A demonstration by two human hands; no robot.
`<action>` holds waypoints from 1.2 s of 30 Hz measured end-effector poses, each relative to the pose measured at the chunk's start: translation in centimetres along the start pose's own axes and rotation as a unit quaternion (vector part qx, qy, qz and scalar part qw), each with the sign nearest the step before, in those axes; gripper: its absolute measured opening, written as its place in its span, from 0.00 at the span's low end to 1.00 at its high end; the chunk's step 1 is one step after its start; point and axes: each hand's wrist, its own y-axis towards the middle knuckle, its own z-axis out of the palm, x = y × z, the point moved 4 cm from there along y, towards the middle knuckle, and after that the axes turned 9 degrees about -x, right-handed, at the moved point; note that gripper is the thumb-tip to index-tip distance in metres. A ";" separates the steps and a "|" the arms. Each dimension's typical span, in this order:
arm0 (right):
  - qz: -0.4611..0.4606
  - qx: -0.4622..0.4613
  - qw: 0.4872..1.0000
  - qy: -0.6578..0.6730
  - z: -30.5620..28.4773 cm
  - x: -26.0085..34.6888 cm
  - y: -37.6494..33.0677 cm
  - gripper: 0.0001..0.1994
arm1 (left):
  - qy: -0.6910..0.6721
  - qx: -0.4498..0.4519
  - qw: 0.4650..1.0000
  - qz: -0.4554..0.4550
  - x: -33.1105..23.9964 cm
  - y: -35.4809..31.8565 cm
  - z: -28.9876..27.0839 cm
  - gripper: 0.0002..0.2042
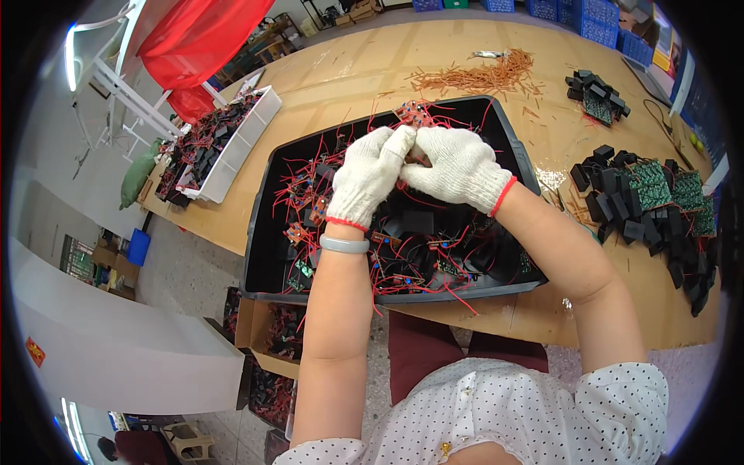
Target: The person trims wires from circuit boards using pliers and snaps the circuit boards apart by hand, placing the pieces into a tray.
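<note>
Both my hands wear white knitted gloves with red cuffs and meet above a large black tray (260,225). Between them they grip a small circuit board (413,114) with red wires, its far end jutting out past my fingertips. My left hand (368,172) is closed, thumb and fingers pressed at the board's near end. My right hand (457,164) is closed too, its fingertips beside the left thumb. Under them the tray holds many loose circuit boards (385,239) with red wires, blue parts and black blocks. The gloves hide the board's near part.
A white bin (252,124) of similar parts stands left. Brown strips (480,76) are heaped at the table's far side. Piles of black blocks on green boards (651,186) and a smaller cluster (597,97) lie right. A cardboard box (267,360) of parts sits below the table's edge.
</note>
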 end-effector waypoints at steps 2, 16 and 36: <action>-0.019 -0.007 1.000 -0.002 0.3 0.1 -0.1 0.20 | -0.017 0.017 0.999 0.042 -0.5 -0.2 0.0 0.23; -0.173 -0.019 0.985 -0.003 1.0 1.7 -1.2 0.18 | -0.291 0.055 0.953 -0.063 0.5 -0.7 0.8 0.17; -0.194 -0.053 0.962 0.182 0.4 2.6 -1.5 0.14 | 0.002 -0.120 0.864 0.489 -3.1 -2.1 -2.2 0.10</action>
